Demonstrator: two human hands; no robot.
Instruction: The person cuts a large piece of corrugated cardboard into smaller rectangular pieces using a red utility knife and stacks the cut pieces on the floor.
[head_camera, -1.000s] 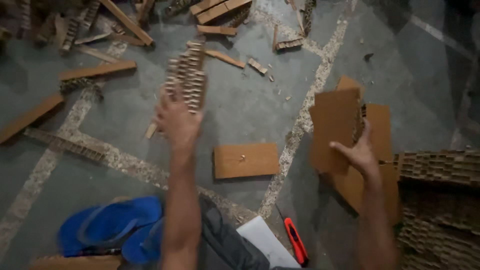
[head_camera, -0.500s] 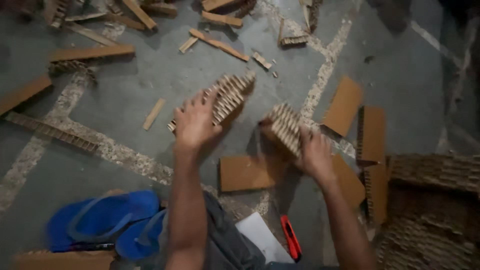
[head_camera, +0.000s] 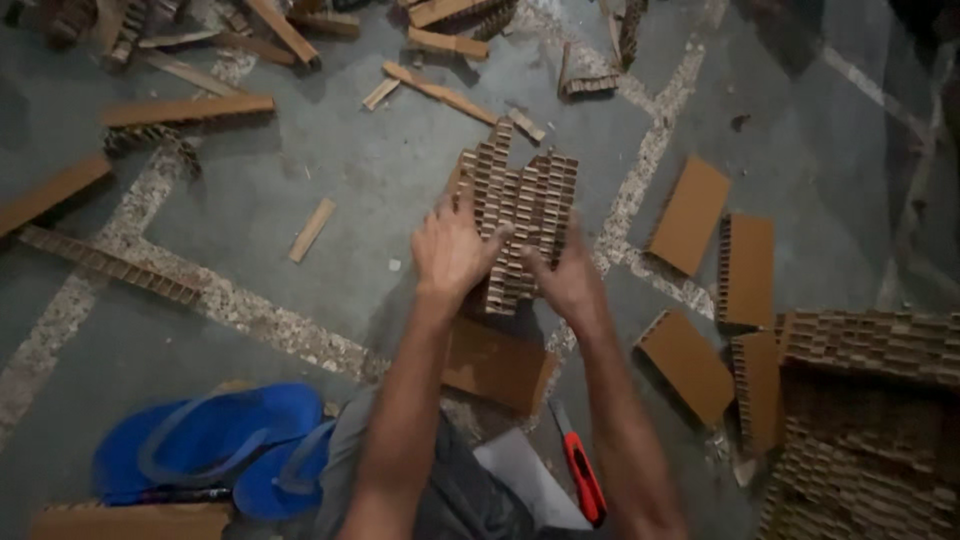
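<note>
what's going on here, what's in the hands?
A person sits on the grey floor and holds two honeycomb cardboard pieces side by side, edges pressed together. The left hand grips the left piece, the right hand the right one. A flat brown panel lies just below the hands, a red utility knife beside the leg. Cardboard strips and panels are scattered around; blue sandals lie at lower left.

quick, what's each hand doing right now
Left hand: closed on the left honeycomb cardboard piece.
Right hand: closed on the right honeycomb cardboard piece, pressed against the other.
</note>
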